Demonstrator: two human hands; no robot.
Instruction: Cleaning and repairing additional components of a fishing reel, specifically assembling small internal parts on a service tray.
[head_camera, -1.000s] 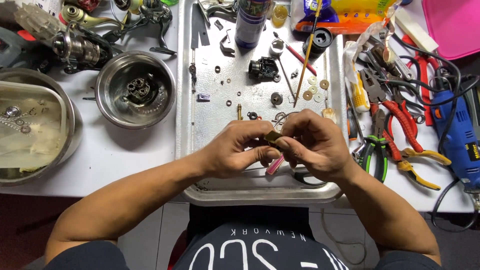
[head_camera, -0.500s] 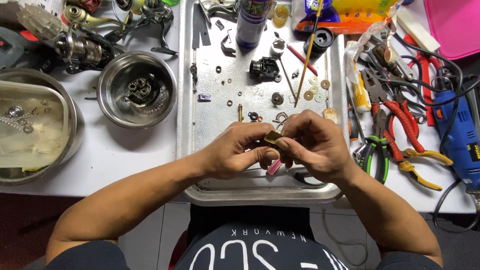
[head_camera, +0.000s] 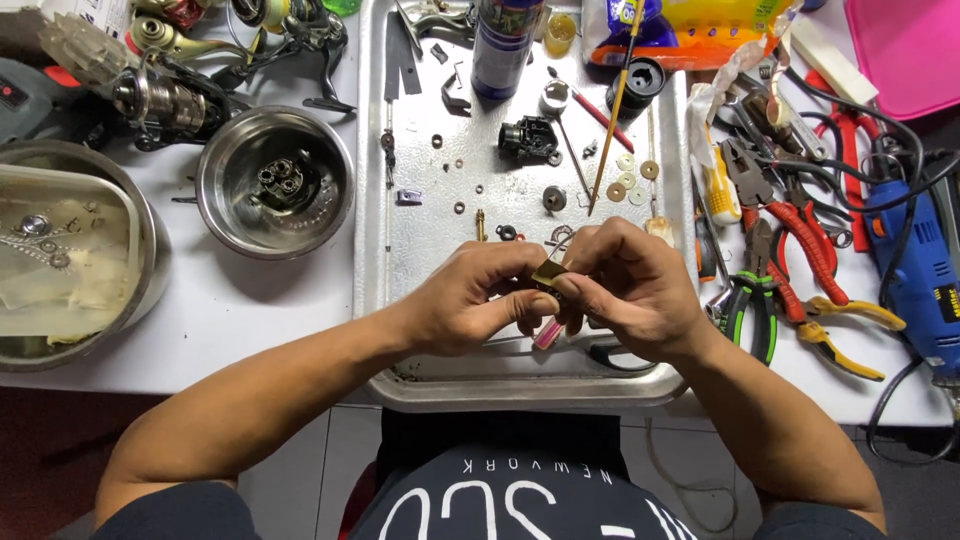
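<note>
Head view: two hands pinch a small brass part over a metal tray.

Both the left hand (head_camera: 478, 300) and the right hand (head_camera: 630, 290) meet above the near end of the metal tray (head_camera: 420, 260), fingers closed narrowly around a small brass part (head_camera: 549, 272); only its top edge shows, the rest is hidden between the fingertips, so its shape is hard to make out. A pink piece (head_camera: 547, 333) pokes out beneath the hands, its upper end covered. Dark handles (head_camera: 615, 355) lie half hidden under the right wrist. Tiny washers and screws dot the tray, too small to tell apart. On the desk, a steel bowl (head_camera: 225, 215) stands to the left, and a blue power tool (head_camera: 915, 270) is cut off at the right edge.
</note>
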